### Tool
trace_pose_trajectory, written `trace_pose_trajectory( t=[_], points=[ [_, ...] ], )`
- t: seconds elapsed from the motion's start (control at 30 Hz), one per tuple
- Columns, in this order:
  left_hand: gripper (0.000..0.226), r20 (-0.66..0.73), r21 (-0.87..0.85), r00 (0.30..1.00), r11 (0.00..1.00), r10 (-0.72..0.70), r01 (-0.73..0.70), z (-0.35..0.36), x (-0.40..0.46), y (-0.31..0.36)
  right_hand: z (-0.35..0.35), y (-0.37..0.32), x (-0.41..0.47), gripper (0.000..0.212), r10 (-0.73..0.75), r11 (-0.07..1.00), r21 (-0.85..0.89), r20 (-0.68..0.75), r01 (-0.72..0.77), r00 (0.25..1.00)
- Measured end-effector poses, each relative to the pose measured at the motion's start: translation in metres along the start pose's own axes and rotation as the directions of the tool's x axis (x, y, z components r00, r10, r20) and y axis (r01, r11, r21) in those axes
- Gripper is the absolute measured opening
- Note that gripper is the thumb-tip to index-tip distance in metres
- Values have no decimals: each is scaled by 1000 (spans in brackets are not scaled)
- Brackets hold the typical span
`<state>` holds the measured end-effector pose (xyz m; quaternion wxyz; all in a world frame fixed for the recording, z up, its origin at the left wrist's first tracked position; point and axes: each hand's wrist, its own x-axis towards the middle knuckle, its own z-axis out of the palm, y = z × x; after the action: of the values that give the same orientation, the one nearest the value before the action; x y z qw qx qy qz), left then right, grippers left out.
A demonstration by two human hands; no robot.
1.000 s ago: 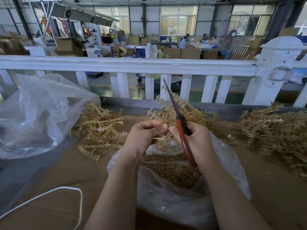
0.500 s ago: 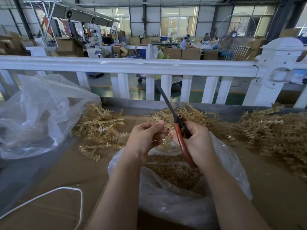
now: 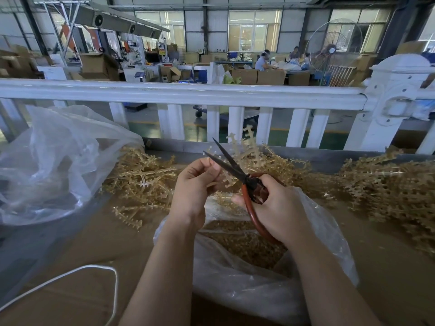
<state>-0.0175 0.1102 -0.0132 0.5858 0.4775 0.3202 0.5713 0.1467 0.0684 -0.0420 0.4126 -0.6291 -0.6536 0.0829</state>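
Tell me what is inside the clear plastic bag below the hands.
The bag holds a heap of small tan plastic pieces. Its crumpled front wall hides the heap's depth, and the right hand covers part.

Scissors: dark blades, red-brown handles. Plastic sprues pale gold. Bag clear. Fence white.

Left hand pinching plastic sprue, right hand holding open scissors

The right hand covers much of the scissors handles; the left hand hides the base of the pinched sprue. At three o'clock, the sprue pile runs off-frame.
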Motion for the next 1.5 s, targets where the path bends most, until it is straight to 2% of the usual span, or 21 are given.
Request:
trace_pose_trajectory(
  t=[0.1, 0.23, 0.4, 0.57, 0.8, 1.07, 1.17, 1.27, 1.37, 1.5],
  points=[
    [32, 31, 0, 999, 1000, 8, -8, -1, -1, -1, 2, 2, 1, 63, -4, 997, -74, 9, 5, 1000],
    [34, 54, -36, 998, 999, -9, 11, 0, -2, -1, 2, 2, 1, 66, -27, 993, -112, -19, 25, 999],
    [22, 52, -32, 998, 999, -31, 33, -1, -1, -3, 1, 0, 0, 54, -55, 987, -151, -54, 47, 997],
    [19, 61, -44, 998, 998, -32, 35, -1, -1, -4, 2, 1, -1, 58, -100, 968, -241, -133, 65, 986],
    [23, 89, -67, 995, 997, -37, 43, 0, -1, -4, 2, -1, -2, 55, -119, 978, -191, -151, 89, 981],
    [20, 101, -86, 995, 996, -18, 26, -1, -1, -2, 3, 0, -2, 72, -129, 976, -192, -153, 99, 980],
    [23, 98, -53, 995, 999, -4, 9, -2, -1, -2, 3, -2, -2, 69, -141, 970, -218, -159, 105, 977],
    [8, 83, 15, 996, 1000, 19, -20, -1, -1, -2, 3, -3, -2, 67, -136, 968, -231, -151, 99, 979],
    [9, 86, 78, 994, 995, 60, -67, 0, -1, -3, 2, -4, -2, 66, -148, 967, -232, -164, 107, 975],
    [9, 90, 77, 994, 994, 69, -76, 0, -2, -4, 1, -5, -3, 69, -147, 971, -213, -181, 107, 972]
  ],
)
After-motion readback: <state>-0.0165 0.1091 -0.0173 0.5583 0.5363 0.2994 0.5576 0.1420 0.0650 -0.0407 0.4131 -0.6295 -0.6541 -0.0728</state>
